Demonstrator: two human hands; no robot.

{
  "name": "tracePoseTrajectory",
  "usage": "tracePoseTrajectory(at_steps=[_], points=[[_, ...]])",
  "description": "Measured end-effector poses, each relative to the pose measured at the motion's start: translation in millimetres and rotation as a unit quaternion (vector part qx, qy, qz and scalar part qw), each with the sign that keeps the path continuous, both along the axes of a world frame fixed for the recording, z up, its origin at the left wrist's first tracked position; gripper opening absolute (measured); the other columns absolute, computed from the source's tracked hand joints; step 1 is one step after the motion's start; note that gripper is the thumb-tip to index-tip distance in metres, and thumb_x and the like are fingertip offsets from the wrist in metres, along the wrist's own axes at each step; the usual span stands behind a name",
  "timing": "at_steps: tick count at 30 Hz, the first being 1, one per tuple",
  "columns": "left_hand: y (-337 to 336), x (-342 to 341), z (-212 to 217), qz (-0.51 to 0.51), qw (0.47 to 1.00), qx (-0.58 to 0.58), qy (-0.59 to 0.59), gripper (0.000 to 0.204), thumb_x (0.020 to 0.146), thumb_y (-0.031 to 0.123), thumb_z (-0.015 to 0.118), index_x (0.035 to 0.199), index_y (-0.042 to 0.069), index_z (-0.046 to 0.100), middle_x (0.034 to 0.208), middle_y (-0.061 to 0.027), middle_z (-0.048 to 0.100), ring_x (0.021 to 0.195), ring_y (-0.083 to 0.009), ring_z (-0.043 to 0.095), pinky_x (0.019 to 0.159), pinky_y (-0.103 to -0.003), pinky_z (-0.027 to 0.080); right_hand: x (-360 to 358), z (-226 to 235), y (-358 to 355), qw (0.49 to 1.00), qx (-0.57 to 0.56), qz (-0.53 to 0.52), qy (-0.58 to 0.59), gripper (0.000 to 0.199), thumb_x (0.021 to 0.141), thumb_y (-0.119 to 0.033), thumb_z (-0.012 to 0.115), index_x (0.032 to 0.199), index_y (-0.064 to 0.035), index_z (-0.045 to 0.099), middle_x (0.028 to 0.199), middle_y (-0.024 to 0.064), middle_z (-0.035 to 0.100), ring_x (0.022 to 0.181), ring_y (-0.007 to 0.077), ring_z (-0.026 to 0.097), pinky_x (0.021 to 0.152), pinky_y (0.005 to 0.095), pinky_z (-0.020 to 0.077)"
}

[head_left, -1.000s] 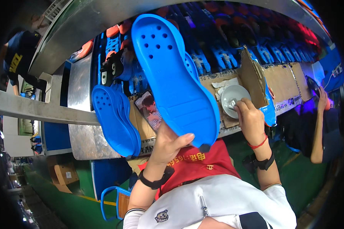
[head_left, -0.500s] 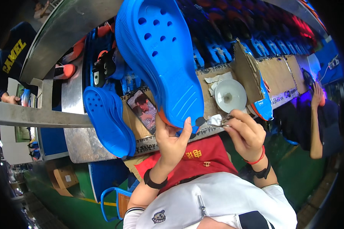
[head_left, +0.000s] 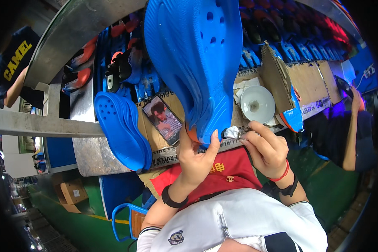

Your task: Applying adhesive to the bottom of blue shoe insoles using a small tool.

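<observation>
**The blue sole comes up close and the right hand meets it at the heel**

Far to the left of the left hand, a stack of blue soles (head_left: pixel 122 130) lies on the cardboard-covered bench (head_left: pixel 311 80), and a phone (head_left: pixel 163 119) lies between this stack and the hand. The left hand (head_left: pixel 196 157) grips the blue sole (head_left: pixel 193 63) at its lower end, thumb pressed on the front, fingers behind; the sole stands upright above the hand. Compared with one second ago, the sole is now nearer to the camera and fills more of the view. The right hand (head_left: pixel 266 149), which was earlier up at the white dish (head_left: pixel 257 103), has come down just beside the left thumb and pinches a small grey piece (head_left: pixel 232 133) against the sole's heel edge. It seems the work on this edge begins now
</observation>
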State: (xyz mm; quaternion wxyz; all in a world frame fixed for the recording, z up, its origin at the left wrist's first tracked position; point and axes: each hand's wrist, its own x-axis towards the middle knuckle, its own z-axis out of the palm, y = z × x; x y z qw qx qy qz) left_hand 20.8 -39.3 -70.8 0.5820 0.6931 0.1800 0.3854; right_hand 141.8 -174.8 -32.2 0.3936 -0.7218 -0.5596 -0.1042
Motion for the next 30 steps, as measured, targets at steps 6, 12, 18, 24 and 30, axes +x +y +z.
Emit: tracePoseTrajectory(at_steps=[6,12,18,24,30], points=[[-1,1,1,0.000,1.000,-0.009,0.001,0.060,0.084,-0.008,0.066,0.135,-0.003,0.036,0.124,-0.0142,0.054,0.109,-0.0203,0.059,0.093,-0.034,0.050,0,-1,0,1.000,0.008,0.004,0.008,0.023,0.069,0.000,0.078,0.088,0.0006,0.066,0.093,0.0165,0.066,0.062,0.0244,0.066,0.049,0.0298,0.0514],[-3,2,1,-0.002,1.000,-0.016,-0.001,0.058,0.084,-0.008,0.067,0.134,-0.003,0.038,0.123,-0.0142,0.055,0.108,-0.0203,0.060,0.093,-0.034,0.050,2,-2,-3,1.000,-0.003,-0.017,-0.025,0.023,0.068,-0.001,0.078,0.088,0.0009,0.066,0.095,0.0178,0.067,0.061,0.0248,0.066,0.050,0.0297,0.0513],[-3,0,3,-0.007,1.000,-0.017,0.003,0.057,0.084,-0.008,0.067,0.133,-0.002,0.038,0.123,-0.0143,0.055,0.109,-0.0204,0.060,0.093,-0.034,0.050,4,-3,-6,0.999,0.001,-0.037,-0.029,0.021,0.071,0.000,0.077,0.088,0.0012,0.066,0.094,0.0182,0.067,0.060,0.0243,0.066,0.050,0.0294,0.0512],[-4,1,2,-0.009,0.999,-0.031,0.001,0.058,0.084,-0.009,0.066,0.134,-0.002,0.038,0.124,-0.0144,0.054,0.110,-0.0207,0.059,0.093,-0.034,0.050,8,-3,-9,0.999,0.005,-0.041,-0.011,0.020,0.071,0.003,0.076,0.088,0.0012,0.066,0.094,0.0183,0.067,0.060,0.0250,0.066,0.051,0.0295,0.0516],[-5,3,3,0.001,0.999,-0.031,-0.009,0.057,0.084,-0.008,0.066,0.133,-0.002,0.037,0.123,-0.0147,0.054,0.109,-0.0208,0.060,0.093,-0.034,0.051,6,1,-10,0.999,0.010,-0.044,0.007,0.020,0.071,0.004,0.076,0.088,0.0012,0.066,0.094,0.0181,0.067,0.061,0.0252,0.066,0.052,0.0293,0.0517]])
